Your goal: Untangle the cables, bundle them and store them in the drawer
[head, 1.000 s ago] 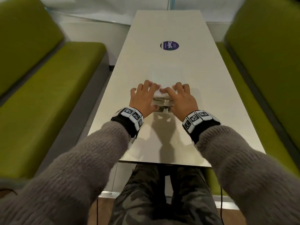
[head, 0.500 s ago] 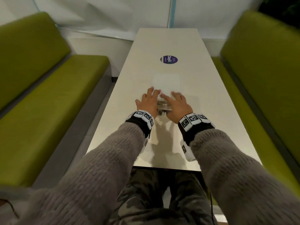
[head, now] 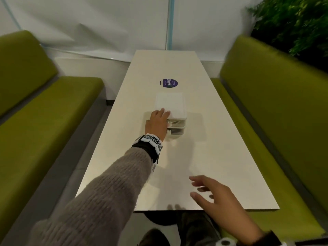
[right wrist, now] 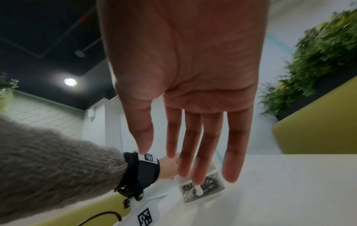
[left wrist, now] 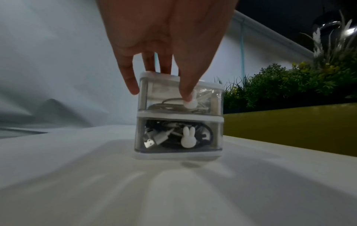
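Note:
A small clear two-drawer unit [head: 174,110] with a white lid stands mid-table, both drawers pushed in. Through its front in the left wrist view, grey cables [left wrist: 168,105] lie in the upper drawer and black and white cables [left wrist: 164,136] with USB plugs fill the lower one, which has a white rabbit knob [left wrist: 187,137]. My left hand [head: 162,115] rests on the unit: fingers lie straight on the lid and the thumb [left wrist: 188,91] presses the upper drawer's knob. My right hand [head: 195,187] hovers near the table's front edge, fingers spread, holding nothing.
The long white table [head: 221,157] carries a round purple sticker [head: 168,83] beyond the unit. Green benches run along the left [head: 44,130] and the right [head: 275,130]. Plants [head: 292,23] rise behind the right bench. A white wall closes the far end.
My right hand has come off the drawer unit and drawn back toward the table's front edge. The left hand stays on the unit. The head view has tilted up.

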Available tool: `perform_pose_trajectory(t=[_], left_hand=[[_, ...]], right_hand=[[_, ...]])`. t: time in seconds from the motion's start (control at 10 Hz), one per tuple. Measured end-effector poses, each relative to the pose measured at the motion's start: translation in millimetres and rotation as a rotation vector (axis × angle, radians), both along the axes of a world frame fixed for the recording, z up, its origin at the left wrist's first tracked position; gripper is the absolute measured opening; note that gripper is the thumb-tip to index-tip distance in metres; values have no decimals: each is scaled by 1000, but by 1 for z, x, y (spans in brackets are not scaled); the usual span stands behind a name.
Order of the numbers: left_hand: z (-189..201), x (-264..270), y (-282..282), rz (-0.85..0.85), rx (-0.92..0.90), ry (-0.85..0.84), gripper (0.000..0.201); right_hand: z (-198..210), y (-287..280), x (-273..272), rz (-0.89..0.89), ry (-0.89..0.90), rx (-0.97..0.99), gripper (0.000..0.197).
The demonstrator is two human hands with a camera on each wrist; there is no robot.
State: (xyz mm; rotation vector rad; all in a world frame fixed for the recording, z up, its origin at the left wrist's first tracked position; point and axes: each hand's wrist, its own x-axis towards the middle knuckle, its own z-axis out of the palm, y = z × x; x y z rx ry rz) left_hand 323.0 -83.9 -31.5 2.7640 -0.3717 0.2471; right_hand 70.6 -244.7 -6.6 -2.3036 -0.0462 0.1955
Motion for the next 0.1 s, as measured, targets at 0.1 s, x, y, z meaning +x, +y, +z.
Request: perform_pose_trajectory(t=[0.1], left_hand=[[15, 2, -4, -23, -15, 29, 52]], right_hand=[[3, -4, 2, -90, 14, 51, 32]])
